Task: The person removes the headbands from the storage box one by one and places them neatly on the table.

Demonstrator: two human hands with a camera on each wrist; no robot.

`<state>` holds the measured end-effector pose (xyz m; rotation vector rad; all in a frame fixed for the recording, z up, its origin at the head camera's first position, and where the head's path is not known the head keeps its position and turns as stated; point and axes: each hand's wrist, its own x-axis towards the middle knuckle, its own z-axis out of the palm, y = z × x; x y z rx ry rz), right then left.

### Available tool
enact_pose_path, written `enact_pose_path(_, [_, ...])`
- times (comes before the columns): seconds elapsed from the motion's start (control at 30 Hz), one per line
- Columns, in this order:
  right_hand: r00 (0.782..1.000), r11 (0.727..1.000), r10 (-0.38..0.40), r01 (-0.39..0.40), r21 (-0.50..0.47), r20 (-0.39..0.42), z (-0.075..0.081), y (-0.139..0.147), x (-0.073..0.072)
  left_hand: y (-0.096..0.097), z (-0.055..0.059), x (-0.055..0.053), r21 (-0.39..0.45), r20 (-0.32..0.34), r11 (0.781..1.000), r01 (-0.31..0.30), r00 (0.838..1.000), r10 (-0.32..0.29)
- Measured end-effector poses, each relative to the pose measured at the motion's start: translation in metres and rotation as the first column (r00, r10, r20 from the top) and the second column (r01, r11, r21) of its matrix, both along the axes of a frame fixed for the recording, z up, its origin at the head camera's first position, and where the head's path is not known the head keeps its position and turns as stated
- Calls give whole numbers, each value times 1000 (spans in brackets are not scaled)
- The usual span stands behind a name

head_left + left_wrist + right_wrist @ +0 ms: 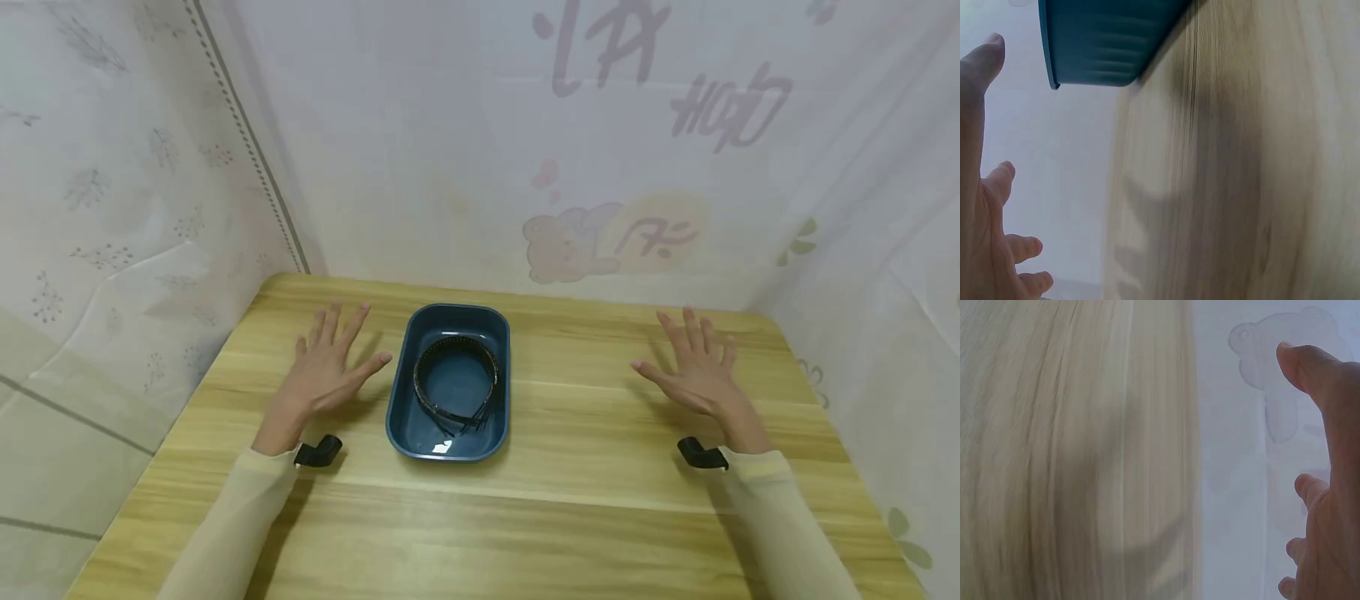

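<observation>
A dark blue rectangular tray stands on the wooden table, left of the middle. Inside it lies a black ring-shaped coil with a ridged inner side and thin loose strands at its near end; its exact kind is unclear. My left hand hovers over the table to the left of the tray, fingers spread, holding nothing. In the left wrist view the tray's ribbed outer wall shows beyond the thumb. Far to the tray's right, my right hand is also held above the table, its fingers spread and nothing in them.
The table has a light wood grain. A printed pale curtain hangs along its back edge, and more patterned cloth hangs at the left. Each wrist carries a black mount.
</observation>
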<state>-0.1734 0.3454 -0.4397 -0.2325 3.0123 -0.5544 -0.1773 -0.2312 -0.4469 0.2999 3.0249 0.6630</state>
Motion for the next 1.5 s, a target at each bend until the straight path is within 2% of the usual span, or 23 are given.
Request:
enact_pose_path(0.23, [1000,1000,9,-9,2,11,-1,-18,-3,4,-5,5,96,26,995,9,1000,-11])
enact_pose_path(0.4, [1000,999,27,-26,-23,12,0,-28,-1,8,-4,7,189,48,982,24,998,-34])
enact_pose_path(0.67, [998,997,55,-54,-46,11,0,-43,0,17,-6,8,329,-29,939,95,996,-90])
enact_pose_path(0.77, [998,997,64,-64,-48,-3,2,-50,-1,19,-7,9,354,-36,928,117,993,-112])
enact_pose_path(1.03, [994,992,98,-101,-80,-37,14,-70,-3,24,-9,13,405,-2,900,162,984,-177])
enact_pose_path(1.23, [991,988,127,-130,-87,-44,21,-87,-4,28,-13,14,437,-13,876,202,976,-218])
enact_pose_path(1.5, [985,983,163,-166,-80,-52,25,-107,-3,30,-15,16,386,-76,871,304,951,-299])
